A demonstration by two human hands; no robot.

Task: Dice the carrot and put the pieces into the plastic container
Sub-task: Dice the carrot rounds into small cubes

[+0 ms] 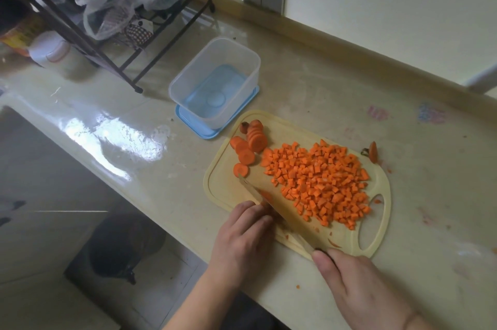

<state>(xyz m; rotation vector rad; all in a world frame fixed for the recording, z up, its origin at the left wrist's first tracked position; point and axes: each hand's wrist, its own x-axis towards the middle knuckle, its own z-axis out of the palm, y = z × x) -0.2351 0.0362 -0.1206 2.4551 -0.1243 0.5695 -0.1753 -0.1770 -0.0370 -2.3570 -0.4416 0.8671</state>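
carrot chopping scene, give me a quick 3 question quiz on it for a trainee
1. True or false: the plastic container already holds diced carrot.
2. Multiple choice: the uncut carrot rounds lie at which part of the cutting board? A) the corner nearest the container B) inside the handle hole C) under the right hand
3. Fill in: the right hand grips the ____, while the left hand steadies a piece of carrot beside its blade.

Key: 1. False: it is empty, and the diced carrot is piled on the board. 2. A. 3. knife.
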